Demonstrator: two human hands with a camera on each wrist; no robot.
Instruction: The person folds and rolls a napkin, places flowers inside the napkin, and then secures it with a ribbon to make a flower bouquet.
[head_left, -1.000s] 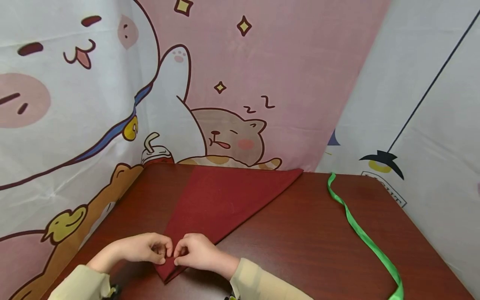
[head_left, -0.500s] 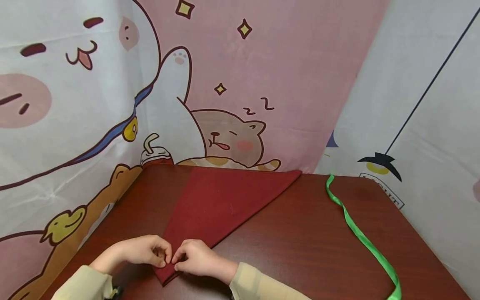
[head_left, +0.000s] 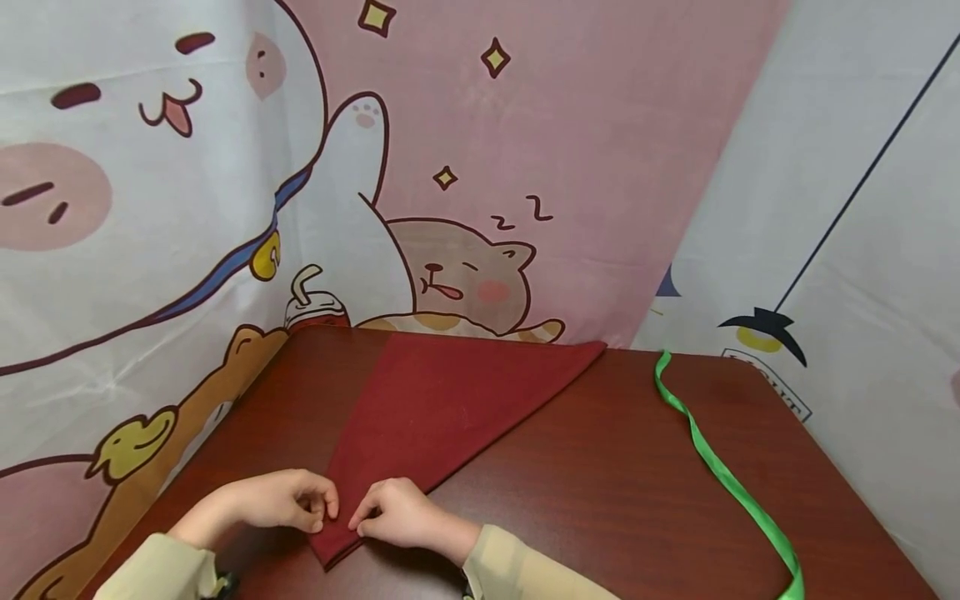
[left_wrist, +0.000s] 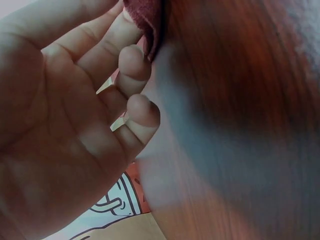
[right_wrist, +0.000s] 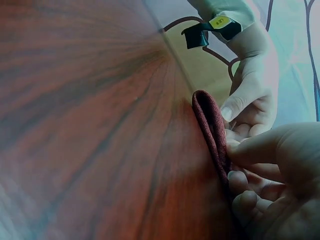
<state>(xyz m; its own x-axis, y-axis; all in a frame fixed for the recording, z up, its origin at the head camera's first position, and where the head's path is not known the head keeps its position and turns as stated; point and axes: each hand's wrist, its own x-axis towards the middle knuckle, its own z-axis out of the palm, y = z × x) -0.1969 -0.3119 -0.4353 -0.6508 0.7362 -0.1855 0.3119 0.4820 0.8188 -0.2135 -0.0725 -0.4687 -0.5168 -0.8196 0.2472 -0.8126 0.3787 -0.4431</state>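
A dark red cloth [head_left: 442,400], folded into a long triangle, lies flat on the wooden table with its narrow tip towards me. Near that tip my left hand [head_left: 281,498] pinches the left edge; the left wrist view catches a bit of the cloth [left_wrist: 147,22] at the fingertips. Across from it, my right hand [head_left: 401,512] holds the right edge between thumb and fingers. In the right wrist view the folded end of the cloth [right_wrist: 212,132] shows as a rounded, layered loop beside both hands.
A green ribbon [head_left: 723,475] runs down the right side of the brown table [head_left: 592,508], slightly twisted. Behind and to the left hangs a printed curtain [head_left: 585,150] with cartoon animals, meeting the table's edges.
My hands have moved slightly apart near the tip, the left one shifting a little leftward. The right hand sits slightly lower than a second ago. Cloth and ribbon stay in place.
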